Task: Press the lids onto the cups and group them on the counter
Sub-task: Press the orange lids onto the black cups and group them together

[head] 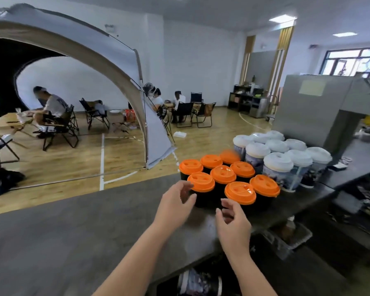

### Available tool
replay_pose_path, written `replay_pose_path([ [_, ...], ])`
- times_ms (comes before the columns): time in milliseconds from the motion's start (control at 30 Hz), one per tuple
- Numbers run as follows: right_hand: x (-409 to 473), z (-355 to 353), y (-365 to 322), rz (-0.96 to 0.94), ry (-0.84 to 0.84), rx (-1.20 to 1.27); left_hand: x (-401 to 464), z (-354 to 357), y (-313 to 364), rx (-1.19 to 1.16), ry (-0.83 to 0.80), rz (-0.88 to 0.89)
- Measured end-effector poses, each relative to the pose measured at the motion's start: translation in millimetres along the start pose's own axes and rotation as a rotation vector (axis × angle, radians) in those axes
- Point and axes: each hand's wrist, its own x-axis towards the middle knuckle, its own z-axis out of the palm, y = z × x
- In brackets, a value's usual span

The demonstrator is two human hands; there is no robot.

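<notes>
Several black cups with orange lids stand packed together on the dark counter. Right behind them is a group of several printed cups with white lids. My left hand hovers just left of the nearest orange-lidded cup, fingers relaxed and holding nothing. My right hand hovers in front of another orange-lidded cup, fingers loosely curled and empty. Neither hand touches a cup.
A grey machine stands at the back right of the counter. A stack of printed cups lies below the counter's near edge. Beyond the counter are a large tent, folding chairs and seated people.
</notes>
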Motion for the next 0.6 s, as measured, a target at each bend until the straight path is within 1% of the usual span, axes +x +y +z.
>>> replay_pose_path([
  [100,14,5,3,0.046,-0.162,-0.021,22,35,10,0.092,-0.004,0.048],
  [167,23,13,5,0.1,-0.245,-0.027,32,49,12,0.154,0.025,0.043],
  [333,39,34,14,0.172,-0.36,-0.014,48,62,8,0.181,0.12,-0.096],
  [433,44,43,15,0.159,-0.369,-0.001,55,60,0,0.135,0.116,-0.163],
  [500,45,47,15,0.156,-0.334,0.022,54,56,-4,0.153,0.124,-0.165],
  [600,42,51,15,0.099,-0.272,0.018,41,43,-9,0.144,0.189,-0.143],
])
